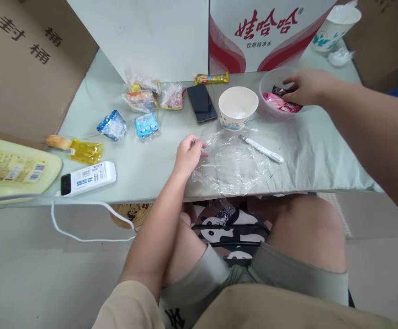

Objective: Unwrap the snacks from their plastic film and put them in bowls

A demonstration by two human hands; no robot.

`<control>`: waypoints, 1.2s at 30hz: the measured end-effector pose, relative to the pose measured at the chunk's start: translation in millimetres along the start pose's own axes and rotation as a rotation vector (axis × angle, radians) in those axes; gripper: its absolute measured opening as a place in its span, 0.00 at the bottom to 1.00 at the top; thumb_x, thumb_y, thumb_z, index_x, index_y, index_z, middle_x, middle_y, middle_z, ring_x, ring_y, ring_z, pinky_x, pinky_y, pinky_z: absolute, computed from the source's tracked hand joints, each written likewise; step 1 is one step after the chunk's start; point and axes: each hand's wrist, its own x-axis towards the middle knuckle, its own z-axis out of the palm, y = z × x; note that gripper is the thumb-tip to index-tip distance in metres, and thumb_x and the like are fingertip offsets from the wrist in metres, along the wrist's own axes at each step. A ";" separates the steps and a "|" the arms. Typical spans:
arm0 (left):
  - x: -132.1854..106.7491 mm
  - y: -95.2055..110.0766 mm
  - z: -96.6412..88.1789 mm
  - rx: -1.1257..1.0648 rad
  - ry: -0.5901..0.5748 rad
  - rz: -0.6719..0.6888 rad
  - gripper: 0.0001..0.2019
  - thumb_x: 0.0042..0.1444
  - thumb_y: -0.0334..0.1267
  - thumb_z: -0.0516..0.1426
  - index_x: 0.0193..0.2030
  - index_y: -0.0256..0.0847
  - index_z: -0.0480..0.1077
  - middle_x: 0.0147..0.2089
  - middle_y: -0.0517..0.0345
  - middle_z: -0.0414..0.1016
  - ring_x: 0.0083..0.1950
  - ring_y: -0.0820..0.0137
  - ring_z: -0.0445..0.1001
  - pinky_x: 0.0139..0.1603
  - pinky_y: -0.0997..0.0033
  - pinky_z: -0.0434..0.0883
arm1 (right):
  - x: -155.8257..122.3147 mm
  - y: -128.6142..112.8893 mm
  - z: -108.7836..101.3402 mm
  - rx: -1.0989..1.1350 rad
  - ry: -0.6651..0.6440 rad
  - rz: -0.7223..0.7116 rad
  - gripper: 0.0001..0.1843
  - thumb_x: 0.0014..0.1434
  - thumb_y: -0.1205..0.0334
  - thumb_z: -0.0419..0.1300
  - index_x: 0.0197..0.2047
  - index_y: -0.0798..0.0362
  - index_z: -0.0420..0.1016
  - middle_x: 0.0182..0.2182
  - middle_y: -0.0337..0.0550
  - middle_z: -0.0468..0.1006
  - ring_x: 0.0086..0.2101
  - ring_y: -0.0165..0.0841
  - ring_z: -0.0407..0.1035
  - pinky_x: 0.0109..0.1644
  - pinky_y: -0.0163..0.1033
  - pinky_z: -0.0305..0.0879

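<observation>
My right hand [306, 87] reaches into a clear plastic bowl [266, 80] at the back right. Its curled fingers close on a small dark-wrapped snack [278, 91]. A pink snack packet [281, 103] lies under them in the bowl. My left hand [189, 154] is at the left edge of a crumpled sheet of clear plastic film [231, 164], fingers bent and apparently pinching that edge. On the film's upper right lies a white box-cutter-like pen [262, 149]; its exact kind is unclear. Just behind the film stands a white paper bowl [238, 107].
A phone [202, 103], a yellow snack bar [211, 78] and several wrapped snacks [142, 98] lie left of the bowls. A white power bank [88, 178] with a cable sits at the front left, by a yellow bottle [17, 167]. Cartons [270, 36] stand behind; another paper bowl [336, 27] is back right.
</observation>
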 end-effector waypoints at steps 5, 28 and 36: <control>-0.9 -0.2 -3.0 0.024 -0.016 -0.005 0.09 0.61 0.34 0.54 0.29 0.42 0.65 0.31 0.64 0.74 0.28 0.73 0.77 0.34 0.72 0.69 | -21.7 -56.2 -14.4 -0.004 0.126 0.252 0.20 0.58 0.40 0.62 0.23 0.43 0.72 0.24 0.45 0.74 0.42 0.51 0.79 0.55 0.66 0.75; 6.3 4.7 -32.4 0.273 0.372 0.382 0.06 0.60 0.36 0.59 0.35 0.43 0.64 0.30 0.66 0.67 0.27 0.77 0.67 0.32 0.70 0.65 | -177.7 -201.2 80.1 0.137 -0.288 -0.204 0.33 0.59 0.68 0.58 0.68 0.51 0.70 0.70 0.51 0.67 0.68 0.49 0.62 0.71 0.62 0.62; -8.5 -13.3 -16.2 0.821 -0.261 0.495 0.11 0.57 0.38 0.60 0.47 0.47 0.78 0.60 0.50 0.79 0.65 0.52 0.72 0.70 0.44 0.64 | -168.1 -191.9 85.1 0.191 -0.140 -0.075 0.30 0.60 0.66 0.59 0.66 0.49 0.72 0.65 0.51 0.73 0.62 0.50 0.70 0.66 0.62 0.68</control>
